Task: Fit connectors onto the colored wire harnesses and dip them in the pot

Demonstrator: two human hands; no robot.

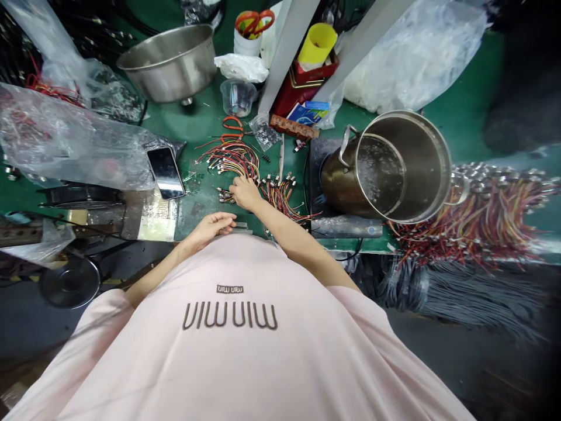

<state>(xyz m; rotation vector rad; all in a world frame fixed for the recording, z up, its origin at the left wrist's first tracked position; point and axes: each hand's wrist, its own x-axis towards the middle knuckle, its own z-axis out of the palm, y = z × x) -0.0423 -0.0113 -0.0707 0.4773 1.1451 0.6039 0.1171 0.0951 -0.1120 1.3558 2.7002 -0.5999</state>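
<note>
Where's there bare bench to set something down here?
Bare green bench shows between the steel bowl and the plastic cup, and past the steel pot, beside the plastic bag. Around your right hand, wire harnesses crowd everything.

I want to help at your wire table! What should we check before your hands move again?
Right hand on the coloured wires: ok.
Left hand empty: ok.
Phone lying apart from those wires: ok.
Orange-handled scissors sitting in the white cup: ok.
Wires free of knots: cannot tell.
</note>
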